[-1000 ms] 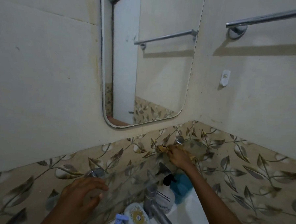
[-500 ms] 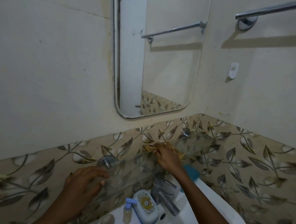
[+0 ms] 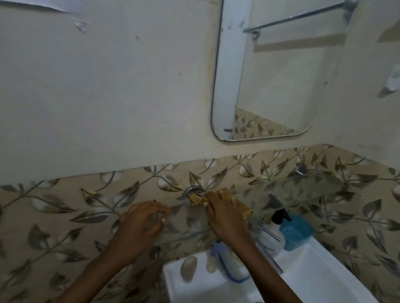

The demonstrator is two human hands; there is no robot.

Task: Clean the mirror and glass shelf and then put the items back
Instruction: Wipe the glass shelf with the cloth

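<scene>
A rounded mirror (image 3: 283,77) hangs on the cream wall at the upper right. Below it a clear glass shelf (image 3: 312,185) runs along the leaf-patterned tiles, held by two chrome brackets. My right hand (image 3: 223,216) presses a yellow-brown cloth (image 3: 197,199) onto the shelf right beside the left bracket (image 3: 193,190). My left hand (image 3: 140,226) rests with curled fingers on the shelf's left end. The items stand on the sink rim below: a blue bottle with a black pump (image 3: 293,230), a clear bottle (image 3: 272,239), a small spray bottle (image 3: 211,259), partly hidden by my right arm.
A white sink (image 3: 202,295) sits at the bottom with a chrome tap (image 3: 269,256) and an oval soap (image 3: 188,266) on its rim. A small white wall fitting (image 3: 395,79) hangs right of the mirror. A towel rail shows as a reflection in the mirror.
My right hand has slid the cloth leftward along the shelf, from near its right end to the left bracket. The view has swung left. My left hand stays on the shelf's left end.
</scene>
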